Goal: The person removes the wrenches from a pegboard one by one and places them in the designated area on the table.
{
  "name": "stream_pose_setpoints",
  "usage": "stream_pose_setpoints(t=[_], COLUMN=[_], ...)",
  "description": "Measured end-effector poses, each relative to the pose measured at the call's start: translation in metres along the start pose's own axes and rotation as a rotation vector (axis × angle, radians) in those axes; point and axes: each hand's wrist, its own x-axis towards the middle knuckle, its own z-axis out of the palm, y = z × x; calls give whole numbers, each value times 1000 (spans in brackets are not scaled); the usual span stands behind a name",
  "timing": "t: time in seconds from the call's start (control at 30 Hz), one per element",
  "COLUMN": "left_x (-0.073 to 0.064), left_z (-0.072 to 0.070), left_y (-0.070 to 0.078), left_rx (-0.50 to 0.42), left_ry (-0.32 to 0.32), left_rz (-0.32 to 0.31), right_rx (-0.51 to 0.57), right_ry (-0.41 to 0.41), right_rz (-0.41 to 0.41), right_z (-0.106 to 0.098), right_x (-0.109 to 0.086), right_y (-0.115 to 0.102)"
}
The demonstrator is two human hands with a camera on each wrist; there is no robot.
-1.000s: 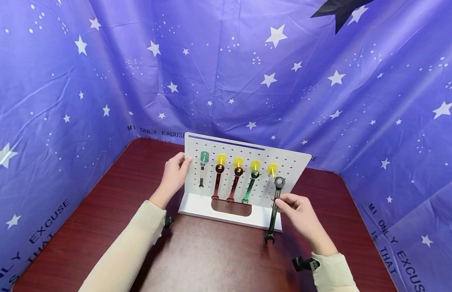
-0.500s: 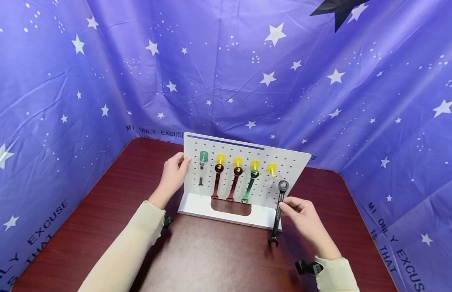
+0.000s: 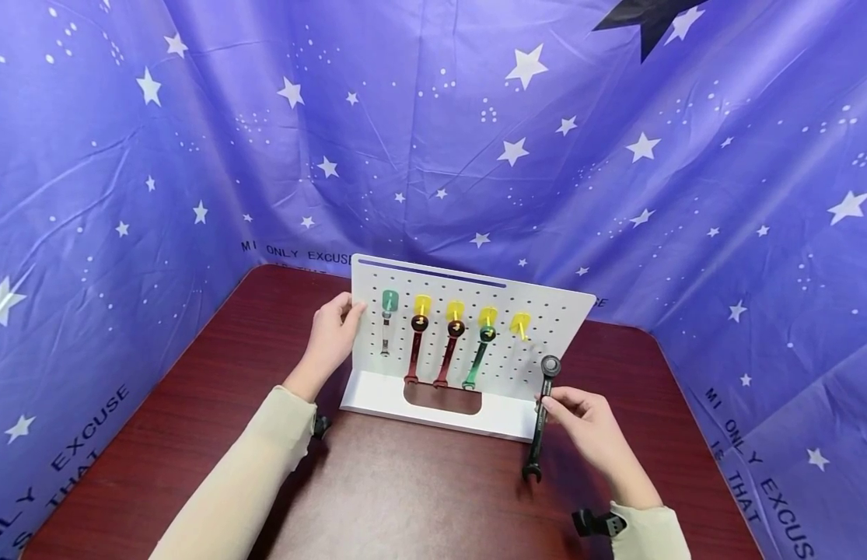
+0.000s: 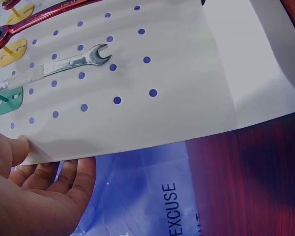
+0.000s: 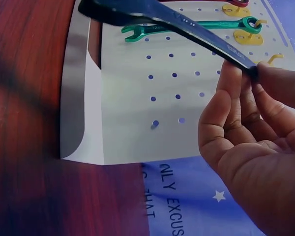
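Note:
My right hand (image 3: 585,424) pinches a black ratchet wrench (image 3: 541,420) between thumb and fingers, ring end up, in front of the right part of a white pegboard (image 3: 566,323). In the right wrist view the black wrench (image 5: 187,32) crosses above the board. At the board's left edge my left hand (image 3: 335,330) grips the panel, thumb on the front and fingers behind. On hooks hang a silver wrench (image 4: 71,64), two red wrenches (image 3: 415,358) (image 3: 450,359) and a green wrench (image 3: 478,362). The rightmost yellow hook (image 3: 521,325) bears no wrench.
The board stands on its white base (image 3: 377,400), which has a cut-out, on a dark red wooden table (image 3: 419,490). Purple curtains with white stars (image 3: 433,117) enclose the table at the back and sides. A black wrist device (image 3: 597,523) sits at the right sleeve.
The black wrench in my right hand has moved right and down, away from the rightmost yellow hook. My left hand has kept its grip on the board's edge.

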Motion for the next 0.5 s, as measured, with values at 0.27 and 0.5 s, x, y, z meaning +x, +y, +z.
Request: stream_pose_setpoints(t=[0.27, 0.5], left_x=[1, 1], left_z=[1, 0], left_y=[-1, -1], left_rx=[-6, 5], left_ry=[-7, -1], left_rz=[3, 7], right_rx=[8, -28], right_ry=[8, 25], right_rz=[20, 50], right_z=[-5, -9], right_x=[-5, -10], right_y=[3, 10])
